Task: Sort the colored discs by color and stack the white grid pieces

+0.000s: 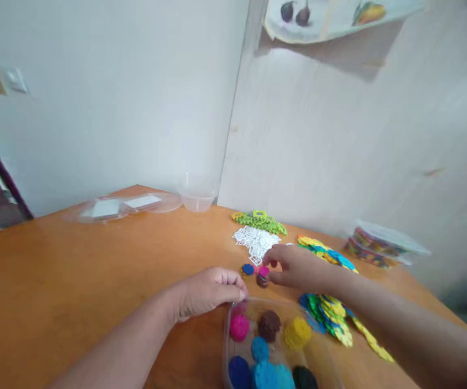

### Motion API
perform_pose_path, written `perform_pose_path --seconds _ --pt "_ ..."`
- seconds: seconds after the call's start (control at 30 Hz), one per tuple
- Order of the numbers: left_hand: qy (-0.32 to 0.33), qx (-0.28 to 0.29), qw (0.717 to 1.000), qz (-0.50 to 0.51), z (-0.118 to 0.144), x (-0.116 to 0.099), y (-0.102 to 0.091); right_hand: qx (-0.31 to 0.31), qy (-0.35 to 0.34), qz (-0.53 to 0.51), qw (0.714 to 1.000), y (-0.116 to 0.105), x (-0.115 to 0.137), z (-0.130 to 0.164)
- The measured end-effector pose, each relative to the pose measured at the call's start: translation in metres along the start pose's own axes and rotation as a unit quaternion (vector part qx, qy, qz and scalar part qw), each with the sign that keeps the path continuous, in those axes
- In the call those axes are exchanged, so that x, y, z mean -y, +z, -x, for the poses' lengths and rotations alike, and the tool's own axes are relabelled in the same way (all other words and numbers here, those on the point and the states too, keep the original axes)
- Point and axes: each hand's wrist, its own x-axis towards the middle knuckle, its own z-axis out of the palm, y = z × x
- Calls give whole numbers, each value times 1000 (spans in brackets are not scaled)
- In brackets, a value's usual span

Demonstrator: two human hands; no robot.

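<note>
My left hand (pixel 212 292) is closed at the far left corner of a clear plastic box (pixel 227 346), thumb and curled fingers at its rim. Inside the box stand stacks of small round notched pieces: a pink stack (pixel 239 327), a brown stack (pixel 269 326), a yellow stack (pixel 297 333), blue stacks (pixel 264 374) and a black stack (pixel 304 378). Beyond the box, my right hand (pixel 288 265) has its thumb and fingertips at a small stack of round pieces (pixel 263 276) with pink on top. A blue-topped round piece (pixel 248 269) lies just left of it.
White lattice pieces (pixel 256 240) and green pieces (pixel 263 222) lie in piles farther back. Yellow, blue and green flat pieces (pixel 330 316) spread beneath my right forearm. Lidded boxes (pixel 379 246) stand at right. An empty clear tub (pixel 197 200) and clear lids (pixel 103 209) sit near the wall.
</note>
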Motion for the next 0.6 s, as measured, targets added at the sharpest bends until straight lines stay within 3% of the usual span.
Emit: perform_pose_path --seconds 0.2,0.33,0.5,0.6 --pt "-4 -3 1000 13 4 -4 2 3 6 0 1000 -3 0 -1" --pt "-9 -11 1000 14 3 -1 2 -39 -12 -24 999 -13 8 7" --pt "15 0 999 41 1 4 1 -81 -101 -42 991 -26 42 31" --pt "18 5 998 53 0 5 1 -49 -179 -33 982 -27 63 43"
